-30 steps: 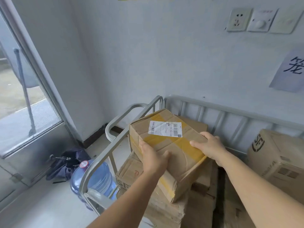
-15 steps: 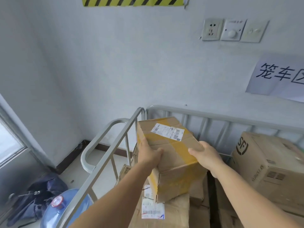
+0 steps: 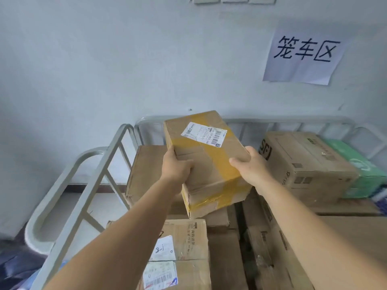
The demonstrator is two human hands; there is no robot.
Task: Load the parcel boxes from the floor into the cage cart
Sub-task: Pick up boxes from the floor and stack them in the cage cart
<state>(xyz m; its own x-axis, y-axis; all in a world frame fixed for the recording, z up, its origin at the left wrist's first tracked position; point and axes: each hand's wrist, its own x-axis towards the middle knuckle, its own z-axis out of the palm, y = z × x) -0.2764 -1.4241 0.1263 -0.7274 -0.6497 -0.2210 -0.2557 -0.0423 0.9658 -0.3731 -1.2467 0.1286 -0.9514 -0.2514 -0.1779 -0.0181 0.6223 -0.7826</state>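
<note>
You are holding a brown cardboard parcel box banded with yellow tape [image 3: 206,160] in both hands, above the boxes already stacked in the grey metal-railed cage cart [image 3: 117,143]. Your left hand [image 3: 177,167] grips the box's near left edge, thumb on top and fingers curled under its side. Your right hand [image 3: 250,166] clamps the right edge, thumb lying across the top face and fingers wrapped out of sight round the side. The box is tilted, its near end lower, and a white shipping label with a barcode [image 3: 204,133] sits on its top face toward the far end.

Below the held box, inside the cart, lie a plain brown carton [image 3: 146,174] to its left and a labelled cardboard box [image 3: 184,254] nearer you; whether the held box touches them cannot be told. To the right of the held box stands a large brown carton printed with black "SF" lettering [image 3: 303,162], and just beyond that a green package [image 3: 364,170]. On the pale wall behind the cart hangs a white paper sign with black characters [image 3: 303,55].
</note>
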